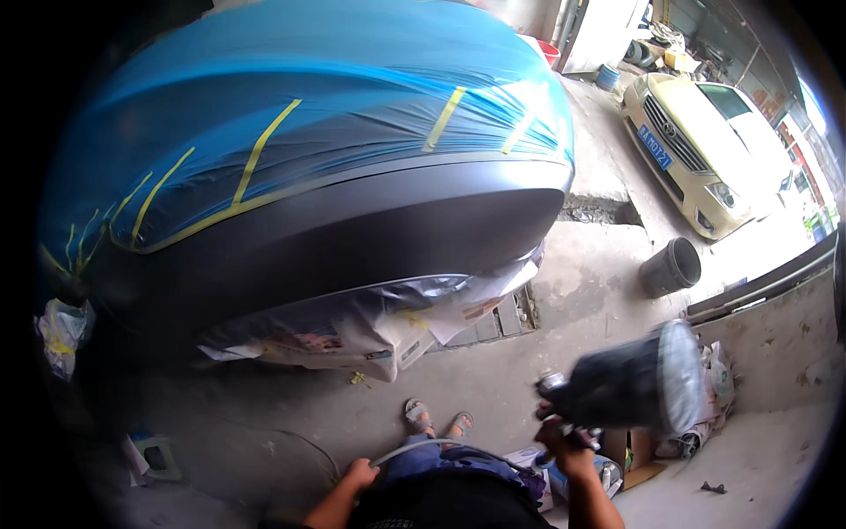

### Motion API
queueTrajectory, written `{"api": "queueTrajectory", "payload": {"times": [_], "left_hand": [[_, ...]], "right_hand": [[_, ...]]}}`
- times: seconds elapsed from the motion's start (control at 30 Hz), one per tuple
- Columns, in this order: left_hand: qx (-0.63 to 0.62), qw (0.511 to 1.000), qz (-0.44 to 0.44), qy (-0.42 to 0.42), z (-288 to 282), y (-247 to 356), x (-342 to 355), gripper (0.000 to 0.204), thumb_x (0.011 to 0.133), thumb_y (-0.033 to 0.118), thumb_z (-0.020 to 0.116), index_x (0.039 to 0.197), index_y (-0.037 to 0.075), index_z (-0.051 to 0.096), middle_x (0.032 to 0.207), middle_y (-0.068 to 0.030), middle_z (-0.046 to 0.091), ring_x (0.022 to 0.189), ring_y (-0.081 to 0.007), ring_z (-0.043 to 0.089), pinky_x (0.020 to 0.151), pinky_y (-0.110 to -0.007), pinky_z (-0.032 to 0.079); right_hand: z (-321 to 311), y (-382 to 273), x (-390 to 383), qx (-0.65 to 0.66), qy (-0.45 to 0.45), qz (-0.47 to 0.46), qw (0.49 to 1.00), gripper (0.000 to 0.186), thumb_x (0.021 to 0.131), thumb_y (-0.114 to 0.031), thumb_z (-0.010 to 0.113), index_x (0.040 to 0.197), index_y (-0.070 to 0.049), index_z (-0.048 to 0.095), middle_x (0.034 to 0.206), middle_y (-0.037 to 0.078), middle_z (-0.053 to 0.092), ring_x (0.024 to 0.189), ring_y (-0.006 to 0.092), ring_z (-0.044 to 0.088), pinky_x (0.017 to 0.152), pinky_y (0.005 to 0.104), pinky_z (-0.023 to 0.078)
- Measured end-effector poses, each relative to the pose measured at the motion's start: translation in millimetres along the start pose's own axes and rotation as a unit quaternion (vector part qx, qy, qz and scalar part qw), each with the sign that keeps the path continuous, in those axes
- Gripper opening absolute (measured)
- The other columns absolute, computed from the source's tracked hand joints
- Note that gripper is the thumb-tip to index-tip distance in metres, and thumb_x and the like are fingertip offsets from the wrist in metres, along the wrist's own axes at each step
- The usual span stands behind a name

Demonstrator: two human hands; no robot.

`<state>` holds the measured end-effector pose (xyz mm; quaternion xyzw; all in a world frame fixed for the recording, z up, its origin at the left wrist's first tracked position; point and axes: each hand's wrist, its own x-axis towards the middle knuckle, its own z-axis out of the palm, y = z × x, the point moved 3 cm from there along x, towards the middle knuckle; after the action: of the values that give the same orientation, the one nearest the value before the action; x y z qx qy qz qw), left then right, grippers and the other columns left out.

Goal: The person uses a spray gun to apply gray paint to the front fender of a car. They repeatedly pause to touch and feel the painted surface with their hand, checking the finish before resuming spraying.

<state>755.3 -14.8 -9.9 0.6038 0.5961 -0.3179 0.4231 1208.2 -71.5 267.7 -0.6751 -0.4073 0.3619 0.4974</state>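
Note:
My right hand (pixel 568 448) is wrapped round the handle of a spray gun (pixel 627 381). Its large dark cup with a pale round end is smeared by motion and tilts to the right. A grey air hose (pixel 458 446) curves across the front of my body, and my left hand (pixel 359 473) is closed on it near its left end. Ahead stands a car with a smooth dark grey bumper (pixel 423 231). Blue masking film (pixel 317 75), held by strips of yellow tape (pixel 266 150), covers the car above the bumper. Paper and plastic sheeting (pixel 339 337) hang below it.
A black bucket (pixel 671 267) stands at right, beyond it a cream car (pixel 696 150). A low wall (pixel 775 344) runs along the right, with bags (pixel 716 388) and a cardboard box (pixel 641 458) beside it. A small stool (pixel 161 458) is at lower left; a floor grate (pixel 498 324) lies ahead.

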Motion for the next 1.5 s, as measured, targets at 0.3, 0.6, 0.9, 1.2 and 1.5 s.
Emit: {"api": "queueTrajectory", "payload": {"times": [0.3, 0.6, 0.9, 1.2, 1.5], "left_hand": [[0.008, 1.000, 0.017, -0.001, -39.4, 1.1, 19.5, 0.057, 0.082, 0.041, 0.062, 0.123, 0.002, 0.056, 0.124, -0.0207, 0.057, 0.116, -0.0334, 0.053, 0.099, -0.039, 0.042], [-0.023, 0.999, -0.022, 0.022, -37.4, 15.9, 16.3, 0.056, 0.082, 0.040, 0.061, 0.121, 0.001, 0.058, 0.123, -0.0206, 0.057, 0.115, -0.0337, 0.054, 0.098, -0.039, 0.042], [-0.019, 0.997, 0.012, 0.069, 38.5, 103.8, 10.1, 0.045, 0.079, 0.038, 0.063, 0.108, 0.004, 0.066, 0.113, -0.0198, 0.062, 0.107, -0.0336, 0.059, 0.092, -0.041, 0.046], [-0.098, 0.989, 0.026, 0.110, 81.2, 248.9, -4.2, 0.038, 0.076, 0.040, 0.067, 0.091, 0.005, 0.069, 0.094, -0.0191, 0.067, 0.091, -0.0353, 0.064, 0.078, -0.043, 0.050], [-0.051, 0.996, -0.030, 0.067, 92.0, 245.1, -54.0, 0.033, 0.079, 0.041, 0.064, 0.089, 0.010, 0.070, 0.091, -0.0181, 0.067, 0.090, -0.0364, 0.063, 0.076, -0.044, 0.050]], "right_hand": [[12.3, -13.9, -3.5, 0.075, -0.007, 0.056, 0.996, 0.029, 0.089, -0.019, 0.057, 0.112, 0.000, 0.057, 0.075, 0.005, 0.060, 0.066, 0.0107, 0.056, 0.057, 0.0245, 0.044], [13.4, -104.7, 72.6, 0.151, -0.223, -0.001, 0.963, 0.025, 0.084, -0.010, 0.065, 0.108, -0.003, 0.059, 0.096, 0.011, 0.064, 0.085, 0.0223, 0.061, 0.075, 0.0346, 0.048], [-205.1, -100.9, 112.1, 0.190, 0.113, 0.097, 0.970, 0.036, 0.093, -0.026, 0.057, 0.120, -0.004, 0.047, 0.099, 0.015, 0.062, 0.047, 0.0126, 0.053, 0.036, 0.0239, 0.042], [-318.0, -66.4, 152.7, 0.125, 0.094, 0.071, 0.985, 0.035, 0.094, -0.028, 0.056, 0.116, -0.002, 0.052, 0.105, 0.014, 0.062, 0.043, 0.0085, 0.051, 0.030, 0.0198, 0.036], [-285.2, -6.3, 182.0, 0.273, -0.307, 0.138, 0.901, 0.055, 0.081, -0.036, 0.068, 0.114, 0.006, 0.054, 0.088, 0.009, 0.062, 0.058, 0.0086, 0.053, 0.051, 0.0218, 0.039]]}}
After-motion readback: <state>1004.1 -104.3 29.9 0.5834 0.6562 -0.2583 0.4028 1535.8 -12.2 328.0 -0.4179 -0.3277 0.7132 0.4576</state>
